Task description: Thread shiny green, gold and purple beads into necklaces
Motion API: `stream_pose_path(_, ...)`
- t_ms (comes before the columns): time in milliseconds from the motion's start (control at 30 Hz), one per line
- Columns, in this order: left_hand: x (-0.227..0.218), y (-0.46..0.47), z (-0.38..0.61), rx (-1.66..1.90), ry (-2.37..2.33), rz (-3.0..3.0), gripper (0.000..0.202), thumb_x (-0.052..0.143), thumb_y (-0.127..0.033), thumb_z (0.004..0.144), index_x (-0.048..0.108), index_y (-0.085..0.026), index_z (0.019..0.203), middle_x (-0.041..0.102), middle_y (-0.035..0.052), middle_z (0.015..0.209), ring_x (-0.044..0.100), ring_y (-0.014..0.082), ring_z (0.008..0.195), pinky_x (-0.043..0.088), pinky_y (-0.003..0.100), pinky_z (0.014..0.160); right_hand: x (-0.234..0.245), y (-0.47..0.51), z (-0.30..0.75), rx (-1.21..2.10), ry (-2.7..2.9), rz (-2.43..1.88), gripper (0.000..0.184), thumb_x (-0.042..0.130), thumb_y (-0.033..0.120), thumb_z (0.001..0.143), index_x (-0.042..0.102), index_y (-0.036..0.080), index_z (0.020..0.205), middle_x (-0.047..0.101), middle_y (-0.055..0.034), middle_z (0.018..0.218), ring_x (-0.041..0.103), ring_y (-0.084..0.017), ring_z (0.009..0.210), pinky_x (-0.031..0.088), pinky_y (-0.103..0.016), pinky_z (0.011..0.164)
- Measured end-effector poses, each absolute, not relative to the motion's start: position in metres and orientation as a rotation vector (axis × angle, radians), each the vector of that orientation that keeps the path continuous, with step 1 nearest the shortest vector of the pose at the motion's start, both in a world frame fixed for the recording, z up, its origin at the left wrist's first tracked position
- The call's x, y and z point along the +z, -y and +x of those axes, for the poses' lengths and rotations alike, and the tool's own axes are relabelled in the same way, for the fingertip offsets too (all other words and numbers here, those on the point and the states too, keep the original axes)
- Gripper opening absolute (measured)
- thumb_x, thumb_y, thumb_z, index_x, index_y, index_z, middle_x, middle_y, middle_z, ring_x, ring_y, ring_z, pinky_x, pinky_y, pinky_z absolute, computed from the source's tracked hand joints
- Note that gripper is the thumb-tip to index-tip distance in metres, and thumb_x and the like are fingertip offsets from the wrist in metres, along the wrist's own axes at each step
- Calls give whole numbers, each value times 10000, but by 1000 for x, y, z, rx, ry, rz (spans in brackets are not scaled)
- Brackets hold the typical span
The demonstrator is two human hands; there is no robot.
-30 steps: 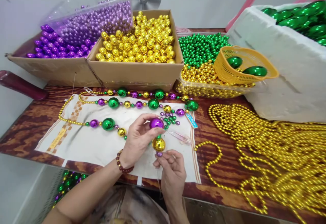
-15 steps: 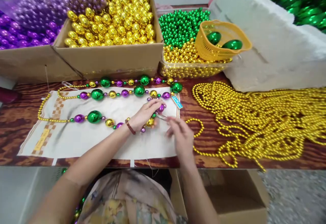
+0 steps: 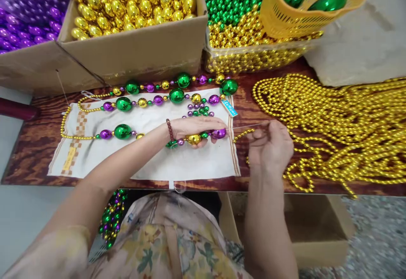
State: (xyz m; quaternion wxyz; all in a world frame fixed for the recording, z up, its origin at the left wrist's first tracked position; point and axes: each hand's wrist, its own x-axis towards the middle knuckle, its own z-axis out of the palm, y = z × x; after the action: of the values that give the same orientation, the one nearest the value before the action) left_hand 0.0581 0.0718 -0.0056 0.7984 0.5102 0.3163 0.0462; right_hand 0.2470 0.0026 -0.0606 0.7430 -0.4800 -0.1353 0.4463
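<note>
My left hand [image 3: 204, 126], with a beaded bracelet at the wrist, is closed over the end of a bead strand. A purple bead [image 3: 218, 133] pokes out past its fingertips, and a gold bead [image 3: 194, 139] shows below the palm. From the purple bead a thin thread [image 3: 244, 126] runs taut to my right hand [image 3: 271, 143], which pinches it. The rest of that strand, with a big green bead [image 3: 122, 131], lies leftward on a white towel [image 3: 152, 165]. Small loose purple and green beads [image 3: 201, 110] rest just above my left hand.
A finished-looking bead necklace [image 3: 176, 95] with a blue tag [image 3: 229, 108] lies along the towel's top. Gold bead chains [image 3: 342, 122] cover the table's right. Behind stand a cardboard box [image 3: 136, 46] of gold beads and a yellow basket [image 3: 312, 19] holding green beads.
My right hand has moved right, away from my left, drawing the thread out straight. My left hand has slid rightward with the strand. The view has tilted downward.
</note>
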Motion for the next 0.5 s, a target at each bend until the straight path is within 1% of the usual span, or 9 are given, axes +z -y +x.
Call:
stream_pose_path(67, -3, -76, 61, 87, -676, 1099, 308, 640, -484, 903, 691, -187, 963, 633, 40, 741, 481, 53, 412, 323, 184, 352, -55, -2, 246, 1098, 361, -1046, 213, 790, 327, 762, 641, 196, 839, 661, 41, 804, 496, -47, 464, 434, -188, 439)
stream_pose_path(100, -2, -77, 63, 84, -666, 1100, 314, 645, -497, 897, 682, -188, 942, 634, 38, 744, 483, 53, 420, 320, 178, 351, -53, 0, 242, 1174, 419, -1054, 234, 806, 336, 748, 668, 191, 870, 669, 28, 804, 521, -55, 484, 432, -185, 440)
stream_pose_path(167, -2, -78, 69, 77, -651, 1104, 329, 646, -517, 889, 663, -190, 921, 631, 30, 748, 497, 55, 441, 331, 173, 360, -52, 3, 233, 1256, 511, -1068, 284, 852, 334, 699, 695, 172, 871, 657, 20, 723, 561, -74, 523, 419, -171, 441)
stream_pose_path(233, -3, -75, 72, 71, -664, 1109, 327, 651, -517, 884, 662, -194, 937, 630, 24, 749, 521, 65, 460, 377, 185, 390, -55, 6, 230, 1214, 502, -1054, 311, 877, 346, 671, 669, 168, 819, 651, 28, 682, 555, -69, 500, 395, -158, 424)
stream_pose_path(300, -5, -71, 75, 52, -678, 1118, 319, 664, -507, 876, 677, -203, 974, 637, 23, 758, 544, 77, 470, 423, 210, 424, -60, 7, 234, 1102, 420, -1038, 353, 860, 405, 698, 608, 192, 821, 678, 36, 713, 537, -60, 441, 385, -158, 396)
stream_pose_path(367, -6, -67, 75, 25, -678, 1136, 321, 680, -504, 861, 691, -207, 981, 651, 28, 773, 553, 83, 469, 437, 224, 433, -63, 7, 242, 1015, 340, -1041, 380, 829, 455, 733, 553, 223, 853, 689, 53, 726, 560, -73, 428, 416, -168, 399)
stream_pose_path(433, -6, -65, 75, -9, -668, 1164, 327, 681, -513, 856, 691, -207, 971, 660, 29, 783, 553, 82, 467, 436, 222, 434, -63, 7, 248, 1023, 302, -1049, 371, 828, 437, 740, 550, 234, 877, 673, 70, 701, 607, -85, 485, 459, -168, 436)
stream_pose_path(500, -5, -65, 75, -40, -657, 1204, 331, 648, -525, 875, 669, -210, 975, 663, 24, 799, 560, 82, 485, 440, 216, 448, -59, 10, 250, 1107, 304, -1038, 354, 863, 351, 705, 584, 218, 877, 669, 63, 729, 642, -82, 578, 487, -159, 486)
